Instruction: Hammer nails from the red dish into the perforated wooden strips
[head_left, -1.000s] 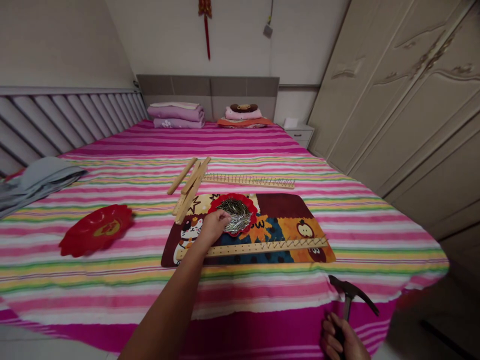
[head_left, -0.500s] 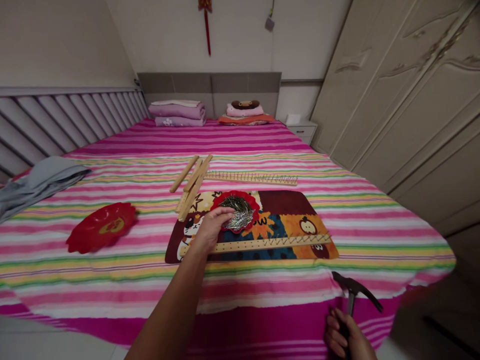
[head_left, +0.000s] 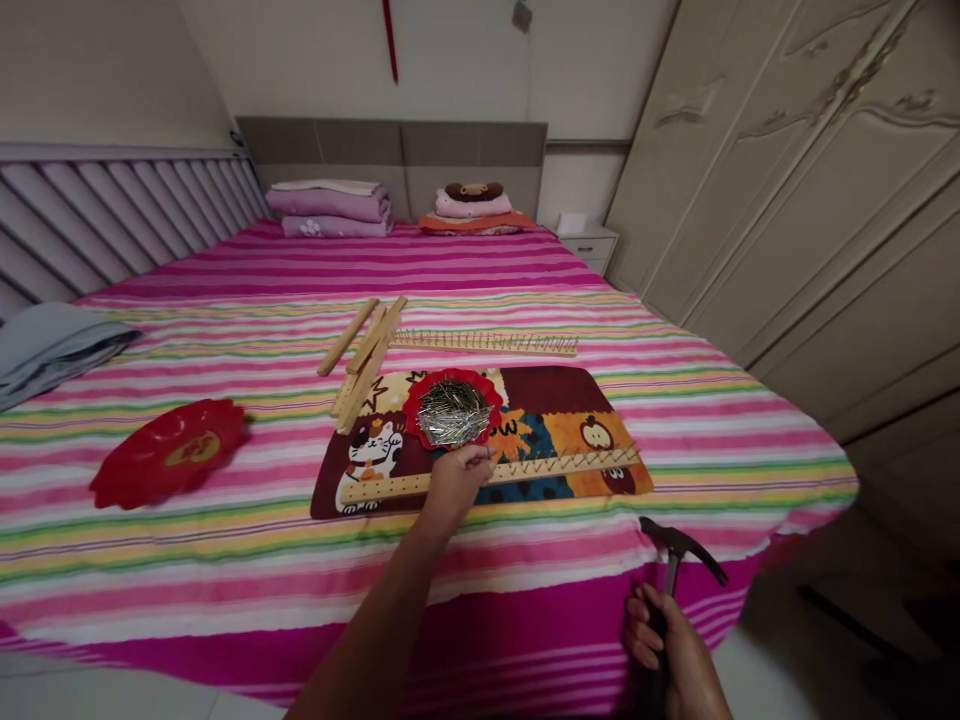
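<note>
My left hand (head_left: 461, 474) is closed in a pinch over a wooden strip (head_left: 390, 487), near the end of its row of nails; whatever is between the fingertips is too small to make out. Nails stand along the strip's right part, and small holes show in its left part. Just beyond the hand, a red scalloped dish (head_left: 411, 405) holds a heap of loose nails (head_left: 454, 408). Strip and dish both lie on a patterned mat (head_left: 540, 385). At the bed's near edge, my right hand (head_left: 667, 640) grips the handle of a claw hammer (head_left: 679, 542), head up.
Behind the mat lies a second strip (head_left: 484, 345) full of upright nails. Several bare wooden strips (head_left: 364, 375) are piled left of it. A red tray (head_left: 169, 450) and grey cloth (head_left: 60, 345) are on the left of the striped bed (head_left: 247, 580). A wardrobe (head_left: 787, 200) stands right.
My left hand has moved from the nails in the dish toward me and right, over the wooden strip. My right hand still holds the hammer. The view has shifted slightly.
</note>
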